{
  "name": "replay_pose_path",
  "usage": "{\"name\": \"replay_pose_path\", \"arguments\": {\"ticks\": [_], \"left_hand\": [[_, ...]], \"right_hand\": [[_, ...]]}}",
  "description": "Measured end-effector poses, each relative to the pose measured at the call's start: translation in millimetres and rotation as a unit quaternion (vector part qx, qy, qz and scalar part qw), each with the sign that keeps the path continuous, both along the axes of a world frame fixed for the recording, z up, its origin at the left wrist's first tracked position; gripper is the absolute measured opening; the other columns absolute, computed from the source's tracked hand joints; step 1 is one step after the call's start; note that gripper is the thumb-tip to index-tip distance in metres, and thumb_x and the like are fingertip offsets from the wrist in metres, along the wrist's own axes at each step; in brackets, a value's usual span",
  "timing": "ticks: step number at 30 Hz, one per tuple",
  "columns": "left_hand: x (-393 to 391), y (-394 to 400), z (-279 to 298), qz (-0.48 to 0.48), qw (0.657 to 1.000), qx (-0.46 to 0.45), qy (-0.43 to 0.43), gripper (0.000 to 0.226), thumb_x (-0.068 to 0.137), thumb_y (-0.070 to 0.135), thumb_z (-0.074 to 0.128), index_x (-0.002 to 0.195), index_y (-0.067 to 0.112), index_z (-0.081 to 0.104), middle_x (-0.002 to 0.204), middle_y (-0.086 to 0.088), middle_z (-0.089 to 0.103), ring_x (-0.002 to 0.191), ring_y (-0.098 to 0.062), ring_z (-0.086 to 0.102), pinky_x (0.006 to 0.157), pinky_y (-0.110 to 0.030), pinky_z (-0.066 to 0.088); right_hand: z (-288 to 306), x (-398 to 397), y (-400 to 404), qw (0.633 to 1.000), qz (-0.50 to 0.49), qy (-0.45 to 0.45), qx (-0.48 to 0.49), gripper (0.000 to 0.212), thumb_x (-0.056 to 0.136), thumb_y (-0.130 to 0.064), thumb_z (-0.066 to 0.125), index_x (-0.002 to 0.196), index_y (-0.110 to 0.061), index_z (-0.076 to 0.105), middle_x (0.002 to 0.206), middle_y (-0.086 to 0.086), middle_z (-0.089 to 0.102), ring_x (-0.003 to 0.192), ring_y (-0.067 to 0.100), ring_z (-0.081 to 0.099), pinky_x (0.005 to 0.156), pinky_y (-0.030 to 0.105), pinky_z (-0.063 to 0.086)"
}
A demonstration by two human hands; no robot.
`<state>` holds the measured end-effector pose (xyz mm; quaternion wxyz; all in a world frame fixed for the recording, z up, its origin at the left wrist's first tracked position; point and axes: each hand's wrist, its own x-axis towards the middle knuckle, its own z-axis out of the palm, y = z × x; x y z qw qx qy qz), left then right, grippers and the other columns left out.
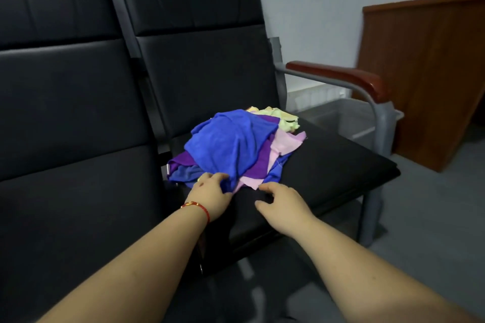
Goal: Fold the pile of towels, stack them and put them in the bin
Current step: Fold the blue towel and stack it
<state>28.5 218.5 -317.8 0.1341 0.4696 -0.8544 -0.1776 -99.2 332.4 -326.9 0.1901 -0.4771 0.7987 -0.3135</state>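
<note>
The pile of towels [236,147] lies unfolded on a black padded seat [328,165]. The left hand [210,191] pinches the blue towel [231,144] at its near edge. The right hand [280,204] hovers beside, fingers loosely spread, holding nothing. A clear plastic bin [349,118] stands on the grey floor [433,204], beyond the armrest [338,76].

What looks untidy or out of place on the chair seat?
Only the towel pile: unfolded towels lie crumpled on the seat. The left hand touches the blue towel. Nothing looks spilled or damaged.
</note>
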Motion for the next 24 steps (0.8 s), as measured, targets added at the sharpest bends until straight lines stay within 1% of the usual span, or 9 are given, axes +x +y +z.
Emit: {"name": "replay_pose_path", "arguments": {"ticks": [2,5,7,9,12,16,20,22,24], "left_hand": [[-5.5,-3.9,-0.4,0.02,1.0,-0.019,-0.001,0.041,0.089,0.023,0.058,0.13,0.019,0.055,0.131,-0.011,0.05,0.126,-0.024,0.045,0.101,-0.024,0.031],[-5.5,-5.5,3.6,0.044,0.998,-0.035,0.043,0.025,0.09,0.024,0.058,0.112,0.016,0.067,0.118,-0.007,0.063,0.113,-0.023,0.056,0.092,-0.024,0.037],[0.1,-2.7,8.2,0.036,0.996,-0.041,0.077,0.019,0.092,0.029,0.058,0.099,0.016,0.069,0.097,0.0,0.067,0.096,-0.018,0.059,0.078,-0.022,0.039],[8.3,2.5,13.7,0.016,0.994,-0.037,0.106,0.022,0.092,0.034,0.058,0.08,0.017,0.065,0.07,0.007,0.06,0.072,-0.011,0.054,0.058,-0.015,0.034],[23.5,10.4,20.9,-0.007,0.991,-0.022,0.128,0.038,0.092,0.036,0.058,0.06,0.015,0.051,0.051,0.007,0.045,0.049,-0.003,0.041,0.05,-0.015,0.033],[50.1,18.6,33.7,-0.007,0.99,-0.029,0.137,0.047,0.094,0.035,0.053,0.057,0.017,0.032,0.052,0.005,0.032,0.049,-0.009,0.03,0.048,-0.021,0.027],[78.9,26.0,36.8,-0.006,0.985,0.012,0.174,0.041,0.096,0.036,0.05,0.064,0.013,0.037,0.057,0.001,0.035,0.053,-0.012,0.031,0.053,-0.025,0.027],[91.7,29.9,36.0,-0.003,0.983,0.029,0.182,0.039,0.097,0.038,0.048,0.068,0.012,0.039,0.06,0.0,0.035,0.055,-0.013,0.031,0.055,-0.026,0.027],[100.3,33.3,35.2,-0.001,0.983,0.038,0.179,0.04,0.095,0.042,0.047,0.069,0.013,0.038,0.061,0.001,0.035,0.055,-0.012,0.031,0.055,-0.025,0.028]], "right_hand": [[0.0,1.2,-1.9,1.0,0.013,0.024,0.013,0.048,0.09,-0.032,0.056,0.138,-0.027,0.047,0.132,-0.001,0.054,0.128,0.02,0.042,0.107,0.031,0.035],[-1.7,5.3,-8.3,0.999,0.03,0.035,-0.003,0.052,0.091,-0.033,0.055,0.141,-0.029,0.042,0.137,-0.003,0.051,0.131,0.02,0.039,0.108,0.033,0.033],[-2.2,11.4,-14.1,0.998,0.041,0.017,-0.035,0.058,0.09,-0.032,0.058,0.144,-0.029,0.037,0.142,-0.004,0.045,0.131,0.019,0.039,0.108,0.035,0.034],[-1.6,18.7,-20.3,0.997,0.05,-0.002,-0.062,0.062,0.089,-0.03,0.061,0.145,-0.029,0.035,0.144,-0.003,0.041,0.13,0.018,0.041,0.106,0.036,0.037],[2.1,32.6,-29.7,0.994,0.049,-0.005,-0.101,0.048,0.088,-0.025,0.061,0.134,-0.027,0.049,0.137,-0.002,0.045,0.117,0.017,0.052,0.098,0.033,0.044],[9.3,51.8,-37.6,0.988,0.005,0.003,-0.154,0.026,0.086,-0.017,0.059,0.112,-0.023,0.06,0.126,-0.005,0.048,0.1,0.015,0.058,0.084,0.029,0.046],[11.8,63.7,-43.6,0.99,-0.024,-0.007,-0.141,0.029,0.091,-0.019,0.054,0.119,-0.025,0.058,0.13,-0.003,0.046,0.105,0.018,0.056,0.078,0.025,0.039],[14.5,71.4,-46.8,0.987,-0.048,-0.055,-0.146,0.023,0.091,-0.017,0.053,0.113,-0.022,0.059,0.128,0.001,0.048,0.106,0.021,0.056,0.077,0.026,0.038],[15.9,76.8,-49.7,0.98,-0.087,-0.07,-0.167,0.013,0.089,-0.015,0.055,0.1,-0.021,0.059,0.129,0.003,0.047,0.11,0.024,0.053,0.084,0.028,0.039]]}}
